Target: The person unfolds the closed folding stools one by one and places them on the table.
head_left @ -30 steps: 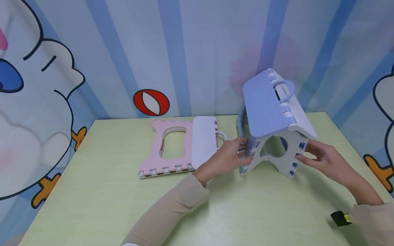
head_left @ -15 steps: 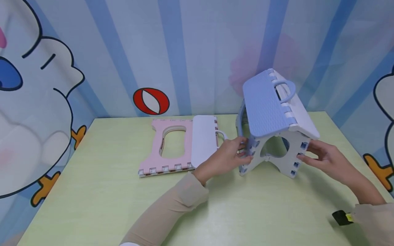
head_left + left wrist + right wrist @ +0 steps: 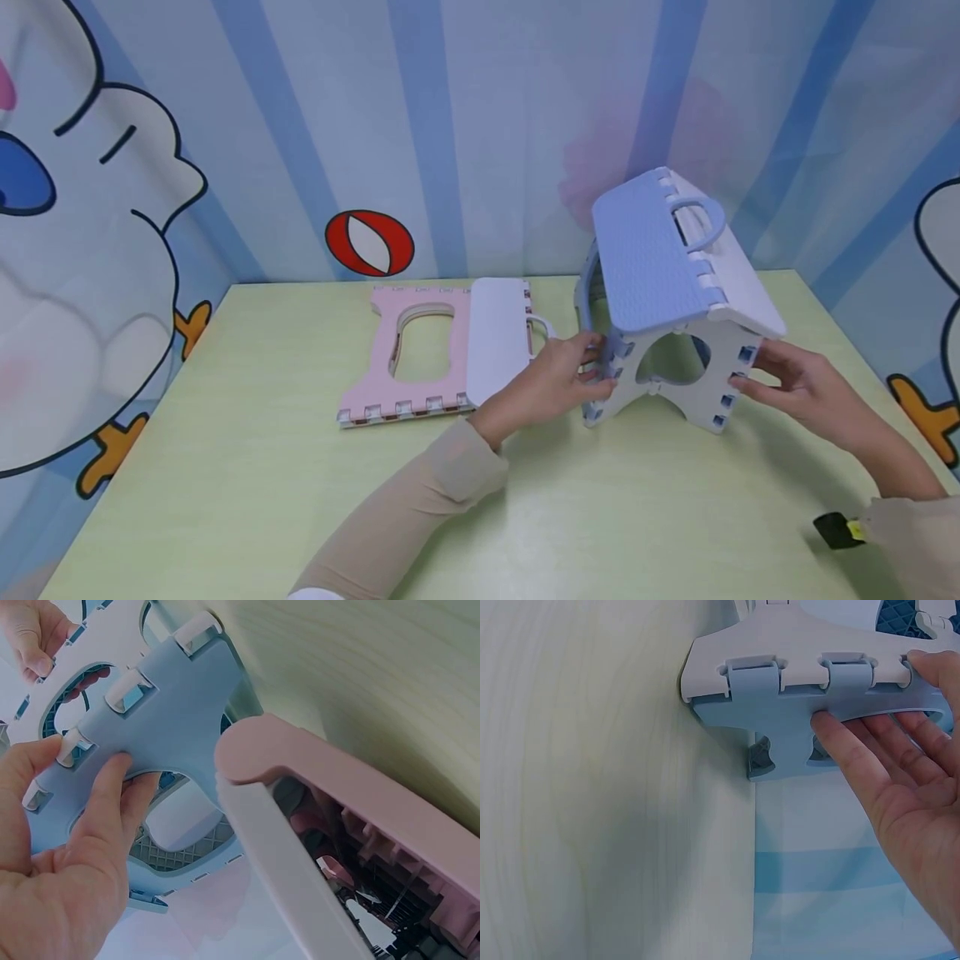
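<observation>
Here, the blue stool (image 3: 666, 287) stands between grips (image 3: 558, 375) (image 3: 810, 392).

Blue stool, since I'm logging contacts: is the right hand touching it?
Touching. The right wrist view shows the right hand pinching the blue stool by its hinged edge.

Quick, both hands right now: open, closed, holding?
Left hand: closed, holding the blue-and-white folding stool at its near-left edge.
Right hand: closed, holding the same blue-and-white folding stool at its near-right edge.

Pale green table (image 3: 225, 467).
I find a pink-and-white stool (image 3: 460, 354) folded flat on it, and a blue-and-white stool (image 3: 649, 262) standing partly unfolded.
</observation>
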A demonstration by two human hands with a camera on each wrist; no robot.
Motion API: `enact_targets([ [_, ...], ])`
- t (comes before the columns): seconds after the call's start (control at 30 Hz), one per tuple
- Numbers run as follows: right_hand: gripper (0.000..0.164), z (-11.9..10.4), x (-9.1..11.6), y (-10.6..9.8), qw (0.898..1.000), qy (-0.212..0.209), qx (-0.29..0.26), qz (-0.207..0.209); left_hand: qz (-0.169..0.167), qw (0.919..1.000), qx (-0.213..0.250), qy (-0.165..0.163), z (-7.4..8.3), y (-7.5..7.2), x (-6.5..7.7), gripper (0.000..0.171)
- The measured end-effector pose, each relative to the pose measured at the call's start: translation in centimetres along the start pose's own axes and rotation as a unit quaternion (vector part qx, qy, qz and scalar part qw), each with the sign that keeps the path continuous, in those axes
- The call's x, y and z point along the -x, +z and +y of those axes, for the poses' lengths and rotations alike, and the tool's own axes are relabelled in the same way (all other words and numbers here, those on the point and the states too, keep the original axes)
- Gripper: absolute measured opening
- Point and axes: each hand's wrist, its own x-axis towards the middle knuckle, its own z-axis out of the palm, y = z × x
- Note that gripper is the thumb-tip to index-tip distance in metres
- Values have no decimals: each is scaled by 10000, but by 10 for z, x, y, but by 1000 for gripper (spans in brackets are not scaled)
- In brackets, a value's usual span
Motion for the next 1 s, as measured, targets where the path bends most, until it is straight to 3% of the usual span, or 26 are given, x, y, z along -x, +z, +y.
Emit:
enact_targets([
  [0.6,67,2,4,-4,10000,-40,24,21,-76,9999,-43,-88,1,0,0,53],
  [0.77,65,3,4,-4,10000,43,-10,21,-129,9997,48,-181,2,0,2,54],
  [1.0,61,4,4,-5,9993,366,22,71,-105,9996,-244,-110,3,-1,1,52],
])
